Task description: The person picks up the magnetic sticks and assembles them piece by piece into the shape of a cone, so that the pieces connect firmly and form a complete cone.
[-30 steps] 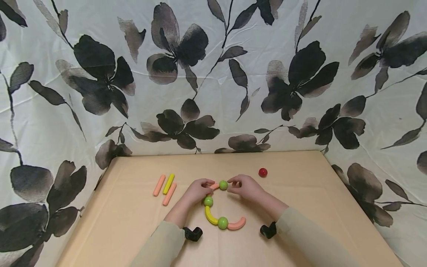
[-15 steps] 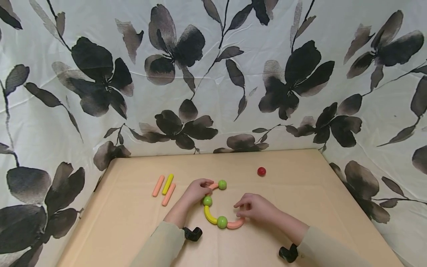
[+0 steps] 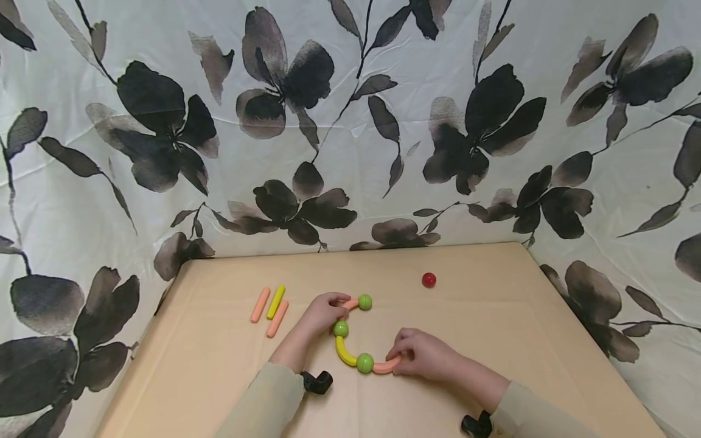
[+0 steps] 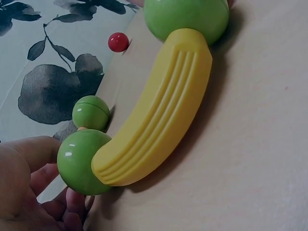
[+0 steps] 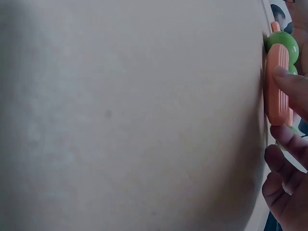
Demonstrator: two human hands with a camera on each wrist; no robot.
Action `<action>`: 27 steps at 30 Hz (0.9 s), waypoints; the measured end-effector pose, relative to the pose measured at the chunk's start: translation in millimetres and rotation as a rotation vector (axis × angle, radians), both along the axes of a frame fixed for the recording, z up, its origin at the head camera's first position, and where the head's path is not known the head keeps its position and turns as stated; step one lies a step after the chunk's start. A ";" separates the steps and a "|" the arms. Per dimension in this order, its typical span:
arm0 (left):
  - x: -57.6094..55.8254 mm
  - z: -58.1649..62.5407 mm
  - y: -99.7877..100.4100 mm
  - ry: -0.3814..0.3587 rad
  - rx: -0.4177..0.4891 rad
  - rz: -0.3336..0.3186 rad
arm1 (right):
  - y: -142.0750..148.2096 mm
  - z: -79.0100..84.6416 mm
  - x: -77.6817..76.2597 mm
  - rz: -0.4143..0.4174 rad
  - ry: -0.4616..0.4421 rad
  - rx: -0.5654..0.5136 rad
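A C-shaped chain of green balls and ridged curved sticks lies on the table. My left hand [image 3: 324, 313] holds the upper pink curved stick [image 3: 352, 304], mostly hidden by its fingers, between the top green ball [image 3: 365, 302] and the left green ball [image 4: 83, 162]. Below, a yellow curved stick [image 4: 159, 113] runs to the bottom green ball [image 3: 364, 363]. At the chain's lower right end, my right hand [image 3: 421, 354] pinches the other pink curved stick [image 5: 277, 86], whose inner end touches the bottom ball. The thumb lies on its side and a finger is at its tip.
Two straight pink sticks [image 3: 260, 305] and a straight yellow stick [image 3: 276, 302] lie to the left on the table [image 3: 482, 274]. A red ball [image 3: 429, 280] sits at the back right. Behind the table hangs a flowered cloth [image 3: 372, 152].
My right hand has moved from beside the top green ball down to the lower right pink curved stick and now pinches its free end. The left hand has stayed in place.
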State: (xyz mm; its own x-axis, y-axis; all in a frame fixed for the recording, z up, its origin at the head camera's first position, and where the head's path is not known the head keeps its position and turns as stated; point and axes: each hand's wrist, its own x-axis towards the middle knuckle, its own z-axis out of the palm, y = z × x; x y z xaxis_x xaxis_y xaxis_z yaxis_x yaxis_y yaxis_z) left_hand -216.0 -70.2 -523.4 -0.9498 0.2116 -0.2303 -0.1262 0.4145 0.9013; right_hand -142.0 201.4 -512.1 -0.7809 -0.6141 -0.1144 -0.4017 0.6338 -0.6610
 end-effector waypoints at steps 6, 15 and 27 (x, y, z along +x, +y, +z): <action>0.0 1.7 -0.6 -0.008 0.003 -0.007 | -0.6 -0.4 -7.1 0.008 0.063 0.043; -0.8 0.6 -3.4 0.005 -0.028 -0.043 | 0.1 0.7 -27.7 0.039 0.164 0.088; 1.4 -0.4 -4.6 0.006 -0.017 -0.052 | -0.8 0.3 -53.6 0.076 0.193 0.130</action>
